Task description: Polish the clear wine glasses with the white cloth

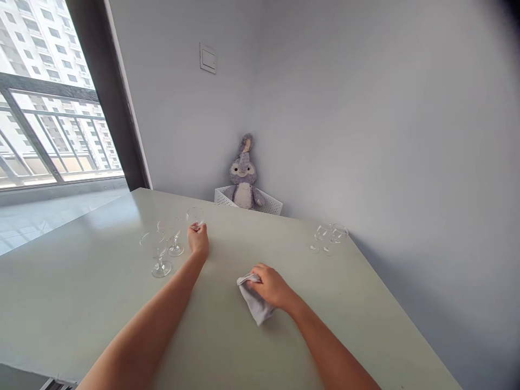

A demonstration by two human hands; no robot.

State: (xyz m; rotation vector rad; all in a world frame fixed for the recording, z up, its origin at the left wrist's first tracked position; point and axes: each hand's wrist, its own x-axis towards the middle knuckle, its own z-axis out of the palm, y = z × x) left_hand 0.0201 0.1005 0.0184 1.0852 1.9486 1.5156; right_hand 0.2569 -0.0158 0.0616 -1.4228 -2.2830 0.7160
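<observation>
At the far left part of the table, my left hand (198,239) is closed around the lower part of a clear stemmed glass (195,215); its bowl shows above my fingers, while the stem and foot are hidden. Left of that hand stand two more clear glasses, a nearer one (158,253) and one just behind it (175,238), both upright. Over the middle of the table my right hand (270,284) grips a light grey cloth (255,303), which hangs below the fingers.
Two stemmed glasses, one (323,234) beside the other (338,233), stand at the table's far right by the wall. Behind the pale table (211,336), a plush toy (244,181) sits in a white perforated basket (271,203). A window (52,103) is at left.
</observation>
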